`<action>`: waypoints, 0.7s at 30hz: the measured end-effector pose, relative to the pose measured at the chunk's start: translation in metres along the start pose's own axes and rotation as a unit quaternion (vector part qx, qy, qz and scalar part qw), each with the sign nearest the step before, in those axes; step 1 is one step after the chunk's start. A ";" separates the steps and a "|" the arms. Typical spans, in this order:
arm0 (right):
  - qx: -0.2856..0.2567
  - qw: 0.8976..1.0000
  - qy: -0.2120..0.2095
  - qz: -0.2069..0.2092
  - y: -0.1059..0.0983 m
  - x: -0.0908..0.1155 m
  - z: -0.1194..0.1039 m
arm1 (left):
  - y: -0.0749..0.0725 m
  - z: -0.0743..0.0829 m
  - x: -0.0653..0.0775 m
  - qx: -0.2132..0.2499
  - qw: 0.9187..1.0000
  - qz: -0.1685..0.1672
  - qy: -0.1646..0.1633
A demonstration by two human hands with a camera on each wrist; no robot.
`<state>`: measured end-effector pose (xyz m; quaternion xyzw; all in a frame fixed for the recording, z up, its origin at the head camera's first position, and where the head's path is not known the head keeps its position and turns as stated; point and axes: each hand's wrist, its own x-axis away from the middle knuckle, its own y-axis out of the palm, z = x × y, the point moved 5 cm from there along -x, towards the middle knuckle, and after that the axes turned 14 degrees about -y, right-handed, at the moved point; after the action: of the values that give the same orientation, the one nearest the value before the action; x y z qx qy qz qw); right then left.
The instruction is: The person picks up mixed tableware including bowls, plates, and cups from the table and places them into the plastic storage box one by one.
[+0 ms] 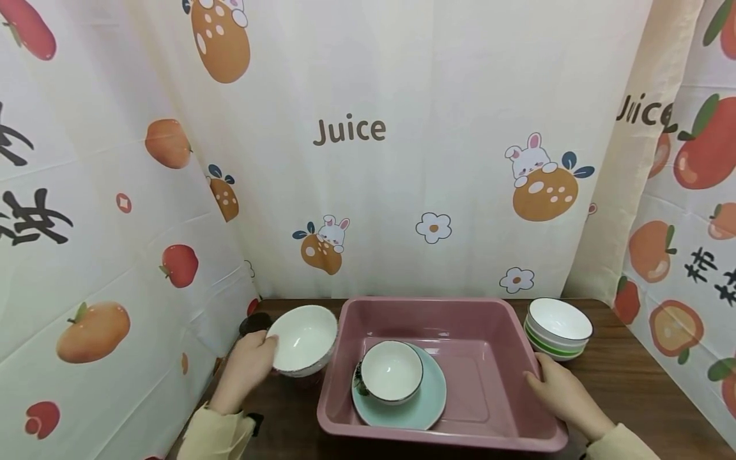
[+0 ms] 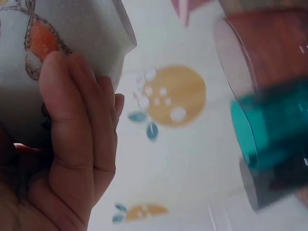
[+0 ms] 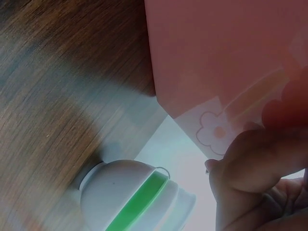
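Note:
My left hand [image 1: 251, 359] grips a large white bowl [image 1: 305, 335] by its left rim, beside the basin. The left wrist view shows the fingers [image 2: 79, 110] against the bowl's patterned outside [image 2: 91, 29], which has an orange motif. My right hand [image 1: 566, 393] holds the right wall of a pink plastic basin [image 1: 425, 437], its thumb on the inner side. In the basin, a smaller white bowl [image 1: 392, 372] with a dark rim sits on a pale blue-green plate [image 1: 431, 399].
A stack of white bowls [image 1: 558, 326], one with a green band, stands right of the basin on the wooden table [image 1: 627, 377]. Red [image 2: 269, 48], teal [image 2: 274, 125] and dark grey cups [image 2: 274, 183] show in the left wrist view. Printed curtains [image 1: 431, 128] enclose the table.

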<state>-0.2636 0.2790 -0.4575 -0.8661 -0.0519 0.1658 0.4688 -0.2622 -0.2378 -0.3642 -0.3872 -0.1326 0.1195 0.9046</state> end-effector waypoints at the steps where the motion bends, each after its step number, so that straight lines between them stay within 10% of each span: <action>1: 0.001 1.000 -0.001 0.000 0.000 0.000 0.000 | 0.005 0.004 0.000 0.007 1.000 -0.001 0.003; 11: 0.005 1.000 0.005 -0.026 -0.008 -0.004 -0.003 | 0.049 0.043 0.001 0.015 0.998 -0.027 0.048; 21: -0.015 0.998 -0.059 0.018 -0.029 -0.019 -0.024 | 0.067 0.050 0.006 0.017 0.997 -0.040 0.062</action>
<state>-0.2714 0.2712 -0.4169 -0.8625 -0.0668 0.2241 0.4488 -0.2803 -0.1578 -0.3792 -0.3727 -0.0890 0.0616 0.9216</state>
